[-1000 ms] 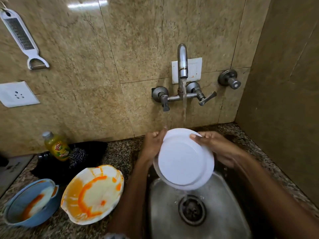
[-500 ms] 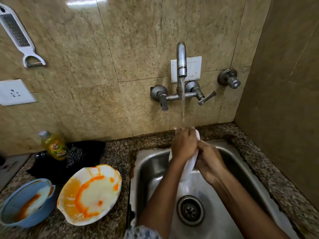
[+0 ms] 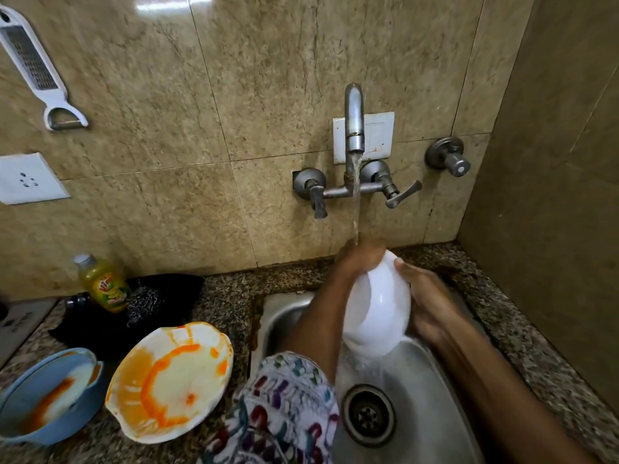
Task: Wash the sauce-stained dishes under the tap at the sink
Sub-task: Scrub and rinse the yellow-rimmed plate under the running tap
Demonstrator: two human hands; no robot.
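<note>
both hands hold a white plate (image 3: 380, 309) over the steel sink (image 3: 418, 396), tilted nearly on edge w/ its top rim up by the water stream (image 3: 356, 202). left hand (image 3: 360, 257) is at the plate's upper left rim, right under the stream; it's blurred, fingers look curled over the rim but exact lie can't be told. right hand (image 3: 425, 306) is on the plate's right side, thumb (image 3: 402, 264) hooked over the top rim, rest of the fingers wrapped behind the plate & hidden. water runs off the plate's lower edge, splashing into the basin just above the drain (image 3: 368, 415).

tap (image 3: 354, 122) is wall-mounted, running, w/ two lever handles either side & a separate round valve (image 3: 449, 157) to the right. a white switch plate (image 3: 378, 135) sits behind the spout.

on the granite counter (image 3: 227, 296) left of the sink: a big white plate smeared w/ orange sauce (image 3: 170, 380), close to the sink edge, & left of it a blue bowl (image 3: 43, 396) w/ orange sauce streaks inside. behind them a yellow dish soap bottle (image 3: 104, 284) stands upright beside a steel scrubber (image 3: 142, 304) on a black cloth (image 3: 174, 289).

a patterned sleeve (image 3: 284, 406) covers the left upper arm at the bottom. on the wall, upper left, hangs a white grater-peeler (image 3: 35, 67); below it a white socket (image 3: 26, 179).
</note>
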